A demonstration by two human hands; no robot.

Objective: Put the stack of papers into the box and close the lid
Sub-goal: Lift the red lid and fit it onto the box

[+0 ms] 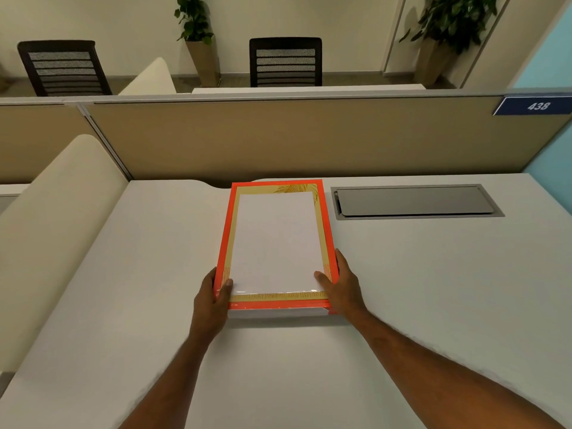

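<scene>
Head camera looks down at my left hand (213, 297) and right hand (339, 284), each grasping a near corner of the shallow orange-rimmed cardboard box (223, 243) on the pale grey desk (433, 289). My thumbs press the white stack of papers (277, 239) lying inside it. Beyond sit a grey metal cable hatch (414, 201) and tan partition (278, 137).

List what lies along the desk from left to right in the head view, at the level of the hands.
Left hand → orange box with the stack of papers inside → right hand; the grey cable hatch lies further right, farther back.
</scene>
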